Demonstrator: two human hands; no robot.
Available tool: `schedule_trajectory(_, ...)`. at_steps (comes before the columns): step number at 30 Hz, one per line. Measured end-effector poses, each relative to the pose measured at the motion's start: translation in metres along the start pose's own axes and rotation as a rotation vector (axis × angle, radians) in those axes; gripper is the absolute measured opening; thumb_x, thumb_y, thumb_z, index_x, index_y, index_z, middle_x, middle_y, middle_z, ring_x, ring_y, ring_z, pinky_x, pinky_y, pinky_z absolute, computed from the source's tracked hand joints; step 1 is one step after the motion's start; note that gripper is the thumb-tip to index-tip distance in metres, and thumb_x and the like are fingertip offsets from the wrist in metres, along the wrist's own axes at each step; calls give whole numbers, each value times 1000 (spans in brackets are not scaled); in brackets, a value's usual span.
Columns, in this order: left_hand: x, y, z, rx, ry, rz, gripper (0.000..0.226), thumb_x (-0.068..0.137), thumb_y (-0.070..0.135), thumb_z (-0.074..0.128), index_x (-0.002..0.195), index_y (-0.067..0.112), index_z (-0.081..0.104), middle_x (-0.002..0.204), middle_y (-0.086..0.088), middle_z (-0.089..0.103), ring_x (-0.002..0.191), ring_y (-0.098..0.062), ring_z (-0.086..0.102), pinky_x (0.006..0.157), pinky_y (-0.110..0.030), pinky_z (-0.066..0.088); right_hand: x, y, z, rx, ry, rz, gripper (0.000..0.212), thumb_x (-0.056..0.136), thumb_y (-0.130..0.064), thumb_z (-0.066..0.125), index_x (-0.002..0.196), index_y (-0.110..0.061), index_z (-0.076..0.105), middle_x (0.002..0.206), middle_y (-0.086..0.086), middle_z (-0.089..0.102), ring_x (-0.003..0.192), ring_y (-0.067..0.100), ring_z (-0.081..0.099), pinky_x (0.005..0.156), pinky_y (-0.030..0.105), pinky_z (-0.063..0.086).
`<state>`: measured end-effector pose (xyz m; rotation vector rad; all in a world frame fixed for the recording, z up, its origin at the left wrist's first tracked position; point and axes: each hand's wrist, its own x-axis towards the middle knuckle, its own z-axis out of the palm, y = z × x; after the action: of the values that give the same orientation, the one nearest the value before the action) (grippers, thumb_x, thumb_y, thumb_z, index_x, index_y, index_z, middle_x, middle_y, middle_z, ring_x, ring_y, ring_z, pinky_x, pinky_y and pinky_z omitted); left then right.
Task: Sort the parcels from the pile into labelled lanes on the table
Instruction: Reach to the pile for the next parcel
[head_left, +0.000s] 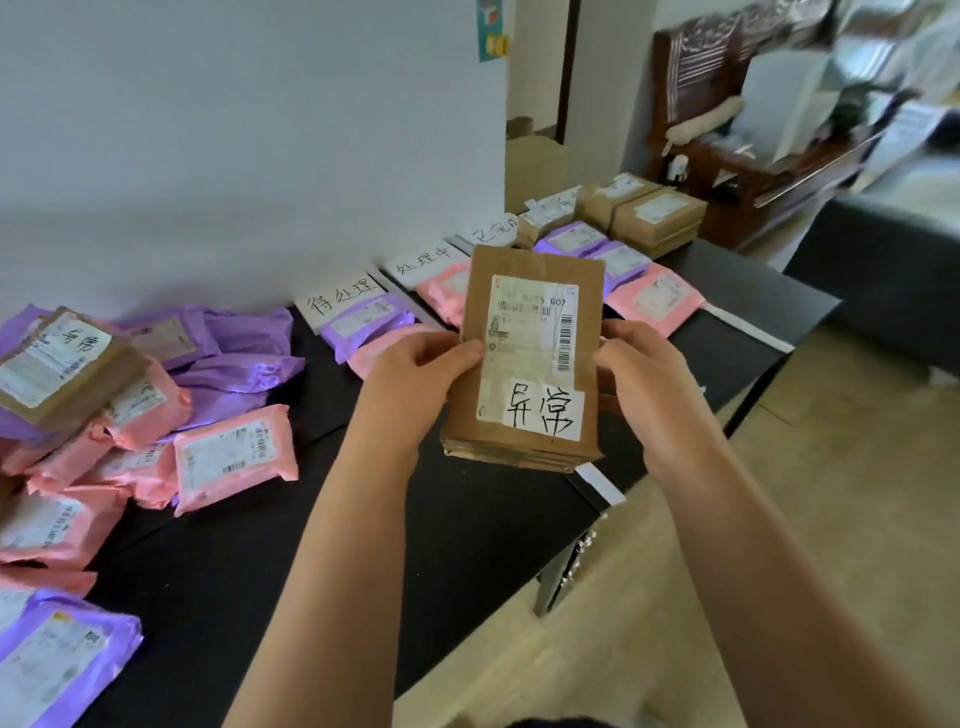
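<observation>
The left hand (415, 371) grips the left edge of a brown cardboard parcel (530, 338), thumb pressed on the printed face and the fingers curled out of sight behind. The right hand (641, 371) pinches the opposite edge in the same way. Between them the parcel stands upright in the air above the black table (467, 545), its face turned towards the person. A shipping label covers much of the front, and a white sticker (545, 410) with handwritten characters sits low on it.

From here it looks flat, stiff and light, since fingertips alone carry it and the board shows no sag. Bare cardboard should give a sure hold. The two long edges seem the right place to hold it, as that keeps the label and sticker readable.

To the left lies the pile (234, 452) of pink and purple soft mailers, with another cardboard box (57, 364) resting on top. Along the wall run paper lane labels (337, 301) with mailers laid before them, and stacked brown boxes (649, 213) at the far end.

The raised parcel covers part of the lanes, and the farthest label is half cut off. I cannot make out a lane that matches the sticker. The label's fine print is blurred, and the pile runs off the left edge.
</observation>
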<state>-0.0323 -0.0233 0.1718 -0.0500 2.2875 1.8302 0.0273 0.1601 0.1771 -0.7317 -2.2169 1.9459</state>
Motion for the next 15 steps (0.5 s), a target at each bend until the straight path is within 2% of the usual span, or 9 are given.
schedule_trajectory(3, 2, 6, 58, 6, -36, 5, 30, 91, 34, 67, 120, 25, 66, 111, 10, 68, 94, 0, 59, 70, -19, 42, 17, 13, -52, -24, 28, 15, 28, 97, -21, 52, 123, -28, 57, 97, -9, 74, 89, 12, 73, 87, 44, 58)
schedule_trajectory(6, 2, 11, 120, 29, -83, -5, 31, 91, 35, 67, 121, 25, 66, 111, 8, 69, 99, -6, 62, 80, -26, 46, 32, 26, -110, -21, 58, 34, 28, 96, -19, 52, 121, -30, 57, 96, -9, 74, 85, 12, 74, 85, 45, 59)
schedule_trajectory(10, 4, 17, 197, 62, -123, 9, 29, 91, 35, 66, 119, 25, 68, 109, 7, 71, 101, -10, 64, 86, -30, 48, 50, 44, -179, 8, 82, 45, 33, 99, -24, 57, 132, -25, 53, 96, -7, 75, 77, 8, 74, 68, 33, 61)
schedule_trajectory(13, 4, 21, 246, 67, -151, -13, 31, 92, 36, 65, 120, 25, 67, 109, 7, 71, 100, -12, 65, 84, -30, 49, 61, 55, -224, 10, 116, 44, 39, 98, -28, 60, 136, -24, 50, 96, -6, 74, 76, 6, 73, 59, 25, 57)
schedule_trajectory(15, 5, 24, 276, 70, -185, -38, 28, 93, 36, 64, 119, 25, 66, 107, 8, 70, 96, -11, 66, 77, -27, 49, 68, 62, -252, 4, 146, 51, 42, 97, -27, 62, 137, -27, 48, 94, -6, 71, 76, 6, 72, 57, 22, 56)
